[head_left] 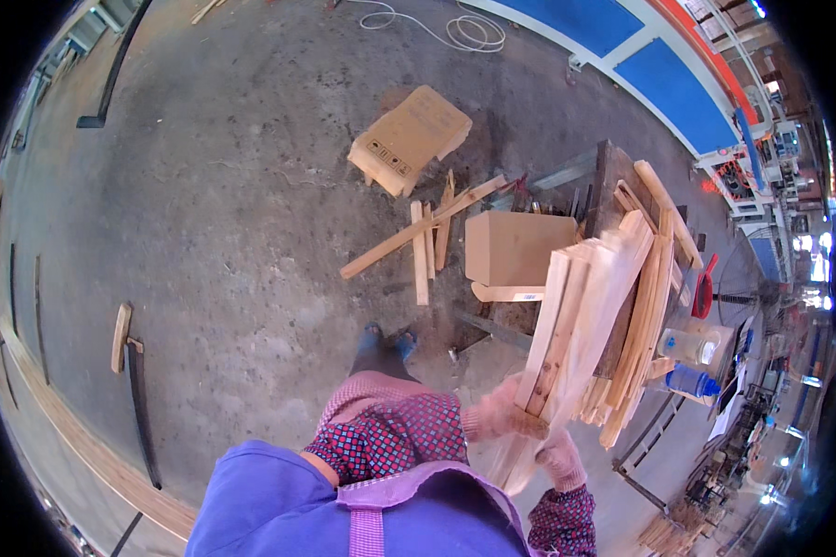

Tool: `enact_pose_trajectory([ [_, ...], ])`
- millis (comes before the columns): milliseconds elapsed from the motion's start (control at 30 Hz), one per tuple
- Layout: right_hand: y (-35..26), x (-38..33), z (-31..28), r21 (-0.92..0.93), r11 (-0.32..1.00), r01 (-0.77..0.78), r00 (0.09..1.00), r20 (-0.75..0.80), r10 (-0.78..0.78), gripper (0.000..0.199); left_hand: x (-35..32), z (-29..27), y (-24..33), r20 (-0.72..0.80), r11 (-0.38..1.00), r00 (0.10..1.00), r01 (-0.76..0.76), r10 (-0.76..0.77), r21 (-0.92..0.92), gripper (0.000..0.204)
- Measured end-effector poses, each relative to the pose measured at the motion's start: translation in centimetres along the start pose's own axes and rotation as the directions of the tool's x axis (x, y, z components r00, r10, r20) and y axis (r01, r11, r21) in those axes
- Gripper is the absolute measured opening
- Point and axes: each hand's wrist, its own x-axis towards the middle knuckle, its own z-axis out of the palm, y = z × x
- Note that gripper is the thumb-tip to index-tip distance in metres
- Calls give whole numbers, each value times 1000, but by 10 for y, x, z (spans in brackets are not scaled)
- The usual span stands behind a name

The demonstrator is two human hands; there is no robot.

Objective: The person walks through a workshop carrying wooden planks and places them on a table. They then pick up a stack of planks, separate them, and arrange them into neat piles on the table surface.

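A bundle of pale wooden strips (pixel 576 320) is in my two gloved hands, slanting up and to the right, partly smeared by motion. My left hand (pixel 508 408) is closed round its near part from the left side. On the right side of the bundle, lower down, my right hand (pixel 559 457) is closed against it, its fingers partly hidden by the wood. Just right of the bundle, more long wooden strips (pixel 655 306) lie stacked on a dark workbench (pixel 613 176).
An open cardboard box (pixel 520 249) stands left of the bench. Loose wood pieces (pixel 418 232) and a flattened carton (pixel 413 135) lie on the floor. A blue-capped bottle (pixel 692 381) and a red-handled tool (pixel 704 288) are right of the strips. A blue-panelled machine (pixel 678 93) stands beyond.
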Motion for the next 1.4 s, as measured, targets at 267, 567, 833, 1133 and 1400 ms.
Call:
enact_pose_trajectory([
  [267, 30, 9, -11, 433, 899, 65, 998, -18, -63, 75, 25, 13, -25, 82, 742, 987, 160, -141, -652, 61],
  [567, -12, 33, 21, 168, 979, 116, 979, -185, -84, 51, 31, 2, -32, -470, 954, 871, -249, 145, -166, 60],
  [833, -24, 166, 88, -516, 846, -135, 991, -88, 105, 59, -26, -111, -81, -661, 816, 607, -36, -441, -577, 36],
  [1133, 163, 522, 97, -414, 853, -318, 922, -343, 178, 81, -62, -336, -194, -808, 876, 365, 48, -463, -480, 68],
  [1400, 240, 742, 72, -554, 726, -408, 789, -614, -25, 101, -33, -407, -202, -792, 835, 399, -108, -461, -540, 73],
])
